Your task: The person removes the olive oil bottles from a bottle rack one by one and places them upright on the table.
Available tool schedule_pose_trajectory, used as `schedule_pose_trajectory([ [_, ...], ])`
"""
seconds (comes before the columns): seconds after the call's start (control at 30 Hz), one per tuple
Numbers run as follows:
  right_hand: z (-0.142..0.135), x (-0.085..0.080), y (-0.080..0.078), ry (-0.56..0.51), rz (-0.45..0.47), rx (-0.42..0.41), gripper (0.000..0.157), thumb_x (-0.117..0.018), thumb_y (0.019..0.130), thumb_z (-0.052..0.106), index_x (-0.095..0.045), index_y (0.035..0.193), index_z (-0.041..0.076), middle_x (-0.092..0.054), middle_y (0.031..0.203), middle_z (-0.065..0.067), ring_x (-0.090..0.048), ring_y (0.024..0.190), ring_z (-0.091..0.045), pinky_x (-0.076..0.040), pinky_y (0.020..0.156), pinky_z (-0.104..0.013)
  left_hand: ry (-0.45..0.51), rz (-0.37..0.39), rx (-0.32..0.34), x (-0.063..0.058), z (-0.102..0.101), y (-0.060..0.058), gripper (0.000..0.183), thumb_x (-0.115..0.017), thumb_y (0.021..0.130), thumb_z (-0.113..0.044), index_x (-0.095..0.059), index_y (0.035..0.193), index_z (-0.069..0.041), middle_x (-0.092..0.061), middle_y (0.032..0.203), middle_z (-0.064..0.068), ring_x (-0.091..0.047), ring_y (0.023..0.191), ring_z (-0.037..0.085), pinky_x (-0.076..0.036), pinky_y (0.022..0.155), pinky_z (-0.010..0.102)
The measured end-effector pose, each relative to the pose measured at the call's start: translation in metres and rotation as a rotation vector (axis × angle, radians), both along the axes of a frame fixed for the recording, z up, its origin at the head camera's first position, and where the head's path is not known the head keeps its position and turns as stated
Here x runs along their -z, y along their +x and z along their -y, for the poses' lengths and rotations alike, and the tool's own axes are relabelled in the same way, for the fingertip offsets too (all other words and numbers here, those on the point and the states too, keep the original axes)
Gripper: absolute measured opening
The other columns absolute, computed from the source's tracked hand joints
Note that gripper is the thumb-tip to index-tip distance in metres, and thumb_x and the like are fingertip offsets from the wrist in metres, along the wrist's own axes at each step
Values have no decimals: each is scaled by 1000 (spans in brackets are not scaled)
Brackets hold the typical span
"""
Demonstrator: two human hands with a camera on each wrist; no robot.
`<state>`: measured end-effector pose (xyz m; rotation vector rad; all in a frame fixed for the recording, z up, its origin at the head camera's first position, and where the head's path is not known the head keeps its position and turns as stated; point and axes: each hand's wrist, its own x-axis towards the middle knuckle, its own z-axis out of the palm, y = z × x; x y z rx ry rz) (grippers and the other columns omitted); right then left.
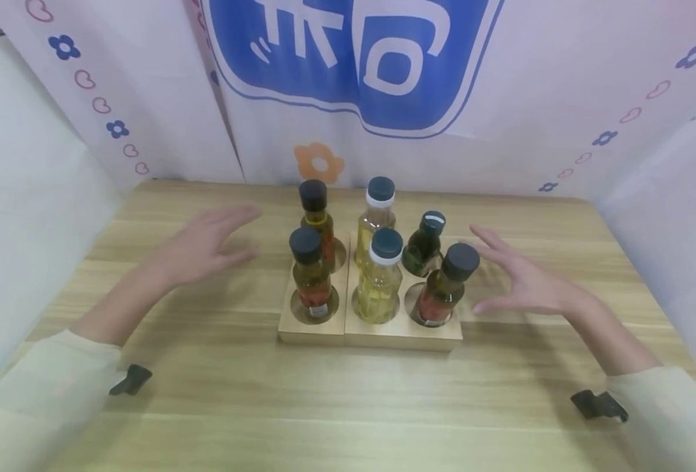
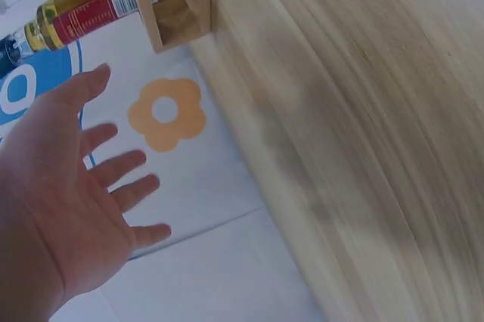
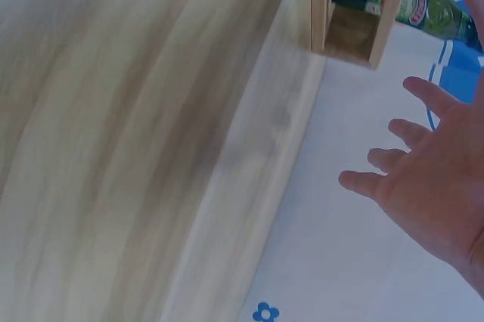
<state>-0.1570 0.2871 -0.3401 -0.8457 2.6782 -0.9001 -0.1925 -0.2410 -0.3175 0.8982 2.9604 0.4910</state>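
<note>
While the head view shows the left hand [image 1: 206, 246] and right hand [image 1: 525, 278] empty, fingers spread, six capped bottles [image 1: 379, 295] stand in a wooden rack [image 1: 401, 342] between them. In the left wrist view, a red-labelled bottle [image 2: 87, 17] sits apart from that hand; in the right wrist view, a hasty inward sweep could topple the nearby green bottle [image 3: 433, 10].

I face a wood-grain table [image 1: 348, 400], a white sheet [image 1: 177, 124] upright behind it — blue badge [image 1: 342, 82], orange flower [image 1: 320, 150], rows of small hearts [image 1: 79, 79] — with pale walls [image 1: 18, 229] on both sides.
</note>
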Motion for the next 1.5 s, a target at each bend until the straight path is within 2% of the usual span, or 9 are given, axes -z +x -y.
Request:
schedule_pose_trajectory([
  [0.2,10,6,2,1,27,-28,98,-91,79,37,-42,158,7,-9,172,-21,-12,154,-52,-17,116,-76,51,12,53,-8,-11,9,62,-77,95,-21,-52,147,1,-55,148,23,-52,136,44,-37,116,61],
  [0.3,14,10,3,-10,41,-40,108,-91,78,39,-32,161,3,-14,170,-24,-17,153,-51,-18,117,-75,96,42,49,-13,-16,14,56,-79,93,-17,-58,142,0,-64,137,20,-63,120,38,-50,103,58],
  [0.4,18,12,3,-31,31,-63,117,-92,76,42,-26,162,0,-25,167,-25,-25,151,-49,-21,117,-73,160,66,61,-15,-20,16,55,-83,88,-16,-63,137,-3,-71,127,14,-69,102,25,-57,86,48],
  [0.5,21,15,0,-61,-7,-110,116,-93,74,43,-29,160,-1,-35,163,-23,-32,150,-46,-24,118,-69,230,80,92,-16,-23,19,57,-88,84,-18,-66,134,-4,-74,121,10,-69,92,15,-56,77,38],
  [0.63,23,16,-2,-88,-45,-153,112,-94,73,40,-34,159,1,-41,160,-22,-36,147,-46,-25,119,-68,354,85,157,-17,-28,22,56,-90,80,-13,-69,130,-2,-75,117,10,-71,84,13,-57,69,30],
  [0.8,24,14,1,-98,16,-154,103,-95,74,36,-39,154,3,-49,153,-22,-43,142,-48,-31,114,-70,483,131,213,-21,-37,25,51,-89,80,-7,-71,128,-4,-76,115,7,-71,83,15,-57,65,27],
  [1.03,26,11,3,-73,116,-127,98,-93,77,30,-37,153,2,-51,149,-22,-44,140,-51,-35,110,-72,591,203,172,-30,-50,32,50,-86,80,1,-70,128,0,-77,107,10,-70,71,18,-59,62,28],
  [1.27,26,9,-1,-54,128,-155,101,-92,79,33,-33,155,2,-50,151,-22,-44,141,-50,-35,111,-71,653,265,161,-37,-60,37,53,-85,81,3,-68,130,2,-73,75,7,-67,61,21,-56,55,29],
  [1.5,28,7,-3,-75,143,-184,103,-92,79,32,-31,156,1,-52,149,-22,-46,140,-48,-35,112,-69,726,303,164,-38,-67,38,50,-84,80,6,-68,128,3,-77,97,12,-69,59,22,-56,51,30],
])
